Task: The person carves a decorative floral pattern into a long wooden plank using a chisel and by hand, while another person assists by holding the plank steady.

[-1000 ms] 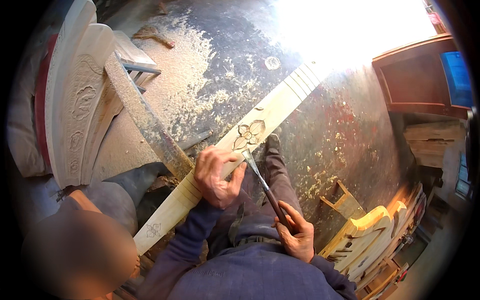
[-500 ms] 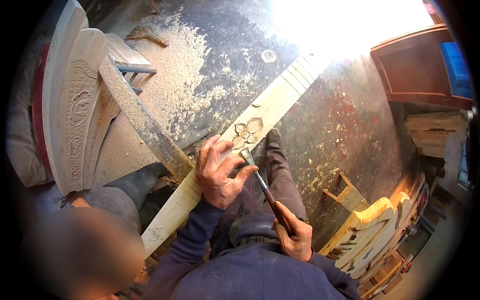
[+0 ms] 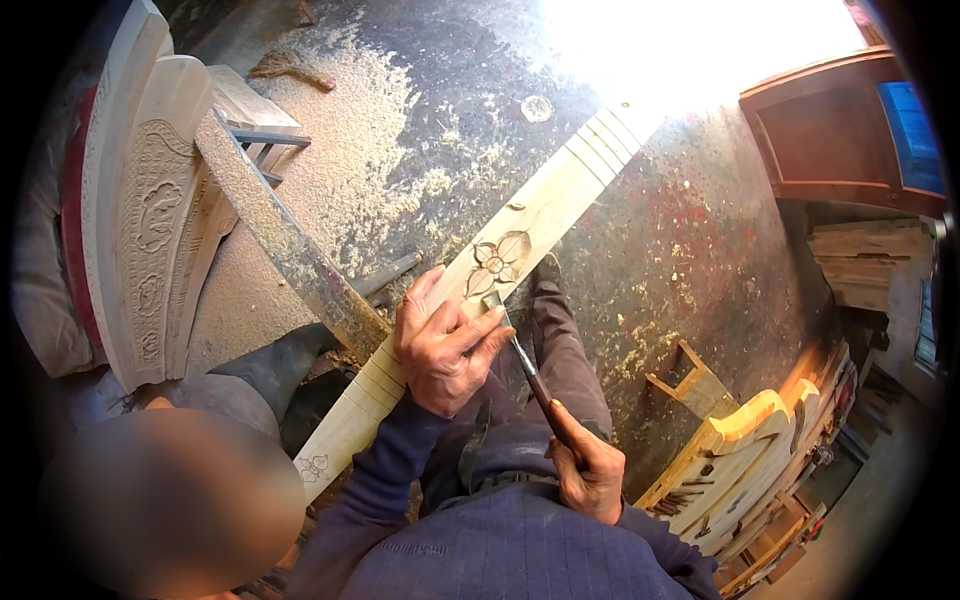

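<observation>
A long pale wooden board (image 3: 545,205) runs diagonally across my lap. Its carved four-petal flower (image 3: 496,262) lies just beyond my fingers. My right hand (image 3: 590,476) is wrapped round the dark wooden handle of a chisel (image 3: 530,368), low near my waist. The blade end meets the board beside the flower's nearest petal. My left hand (image 3: 440,352) rests on the board, its thumb and forefinger pinched against the chisel's metal near the blade. A second flower (image 3: 314,467) is drawn in outline toward the board's near end.
Carved pale panels (image 3: 150,230) stand at left beside a dusty beam (image 3: 290,240). Wood shavings (image 3: 350,150) cover the floor there. Another person (image 3: 240,400) is close at lower left. At right are a yellow wooden piece (image 3: 700,385), a rack holding tools (image 3: 690,495) and a brown cabinet (image 3: 830,130).
My left thumb and forefinger have closed in on the chisel near its blade. The board has shifted slightly, and the person at left has moved a little to the right.
</observation>
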Motion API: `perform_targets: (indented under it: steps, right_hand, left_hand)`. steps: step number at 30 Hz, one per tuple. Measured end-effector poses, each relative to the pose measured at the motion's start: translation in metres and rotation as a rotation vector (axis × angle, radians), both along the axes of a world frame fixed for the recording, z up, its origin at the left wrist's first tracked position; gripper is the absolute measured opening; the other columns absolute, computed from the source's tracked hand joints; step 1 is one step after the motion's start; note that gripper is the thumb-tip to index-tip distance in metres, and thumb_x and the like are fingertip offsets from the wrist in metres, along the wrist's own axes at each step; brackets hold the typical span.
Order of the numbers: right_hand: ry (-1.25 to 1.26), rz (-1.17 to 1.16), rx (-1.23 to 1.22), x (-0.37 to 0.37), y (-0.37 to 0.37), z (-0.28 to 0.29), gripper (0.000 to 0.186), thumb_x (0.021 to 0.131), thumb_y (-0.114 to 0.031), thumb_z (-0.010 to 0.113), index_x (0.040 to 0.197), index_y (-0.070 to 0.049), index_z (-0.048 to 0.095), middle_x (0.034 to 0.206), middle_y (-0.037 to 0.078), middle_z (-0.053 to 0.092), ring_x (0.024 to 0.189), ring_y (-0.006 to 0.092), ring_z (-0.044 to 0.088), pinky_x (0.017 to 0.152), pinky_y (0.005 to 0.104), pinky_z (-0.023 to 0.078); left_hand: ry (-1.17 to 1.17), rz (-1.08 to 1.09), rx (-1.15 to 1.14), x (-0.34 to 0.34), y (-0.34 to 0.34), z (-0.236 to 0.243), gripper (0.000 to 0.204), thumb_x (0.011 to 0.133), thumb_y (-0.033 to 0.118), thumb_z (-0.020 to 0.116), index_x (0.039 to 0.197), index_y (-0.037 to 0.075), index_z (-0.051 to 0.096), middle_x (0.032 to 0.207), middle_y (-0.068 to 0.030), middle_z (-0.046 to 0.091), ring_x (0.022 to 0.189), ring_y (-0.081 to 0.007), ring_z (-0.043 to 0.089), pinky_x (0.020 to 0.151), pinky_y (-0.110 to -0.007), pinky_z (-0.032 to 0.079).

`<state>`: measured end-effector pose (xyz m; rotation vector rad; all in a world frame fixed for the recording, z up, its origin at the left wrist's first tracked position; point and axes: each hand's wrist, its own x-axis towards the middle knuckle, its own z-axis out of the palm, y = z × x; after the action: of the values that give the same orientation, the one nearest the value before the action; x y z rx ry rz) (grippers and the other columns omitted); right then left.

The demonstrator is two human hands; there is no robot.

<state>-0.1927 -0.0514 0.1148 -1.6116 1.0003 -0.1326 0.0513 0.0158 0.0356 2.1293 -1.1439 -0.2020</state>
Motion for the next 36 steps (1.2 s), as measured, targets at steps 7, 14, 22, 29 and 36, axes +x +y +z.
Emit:
perform_targets:
  steps: [7, 14, 22, 29, 36]
  right_hand:
    - [0.015, -0.002, -0.033, 0.009, -0.002, 0.010, 0.061, 0.095, 0.016, 0.071, 0.153, -0.003, 0.073, 0.089, 0.015, 0.072, 0.074, 0.0190, 0.070, 0.073, 0.0302, 0.056]
    - [0.011, 0.028, -0.060, 0.003, 0.000, 0.005, 0.062, 0.095, 0.015, 0.071, 0.154, -0.004, 0.072, 0.087, 0.015, 0.071, 0.073, 0.0193, 0.070, 0.072, 0.0306, 0.056]
    - [0.011, 0.007, 0.001, 0.000, 0.003, 0.006, 0.063, 0.096, 0.015, 0.069, 0.156, -0.003, 0.071, 0.094, 0.016, 0.076, 0.078, 0.0162, 0.073, 0.075, 0.0301, 0.058]
    - [0.009, -0.025, 0.049, 0.001, 0.005, 0.008, 0.063, 0.096, 0.015, 0.069, 0.156, -0.002, 0.070, 0.104, 0.017, 0.082, 0.083, 0.0144, 0.075, 0.078, 0.0296, 0.059]
    - [0.002, -0.041, 0.038, 0.001, 0.010, 0.005, 0.062, 0.097, 0.015, 0.068, 0.156, -0.003, 0.070, 0.102, 0.017, 0.080, 0.082, 0.0150, 0.074, 0.078, 0.0294, 0.058]
  left_hand:
    - [0.000, 0.017, -0.017, 0.000, -0.002, -0.003, 0.030, 0.079, 0.026, 0.100, 0.108, 0.021, 0.093, 0.079, -0.0020, 0.063, 0.130, -0.0416, 0.064, 0.111, -0.055, 0.051]
    - [-0.012, 0.000, -0.042, 0.001, -0.002, -0.002, 0.029, 0.079, 0.026, 0.100, 0.106, 0.022, 0.094, 0.077, -0.0016, 0.062, 0.129, -0.0407, 0.065, 0.109, -0.054, 0.051]
    - [-0.024, -0.005, -0.047, 0.002, 0.000, -0.001, 0.031, 0.077, 0.027, 0.101, 0.106, 0.022, 0.094, 0.077, -0.0013, 0.062, 0.130, -0.0401, 0.065, 0.108, -0.053, 0.051]
    - [0.017, -0.023, -0.060, 0.002, -0.003, 0.005, 0.031, 0.078, 0.018, 0.101, 0.108, 0.017, 0.094, 0.072, -0.0032, 0.061, 0.125, -0.0417, 0.064, 0.113, -0.056, 0.051]
    - [-0.020, -0.015, -0.041, 0.002, 0.000, -0.002, 0.030, 0.077, 0.027, 0.101, 0.107, 0.022, 0.094, 0.076, 0.0003, 0.063, 0.129, -0.0396, 0.064, 0.111, -0.052, 0.051]
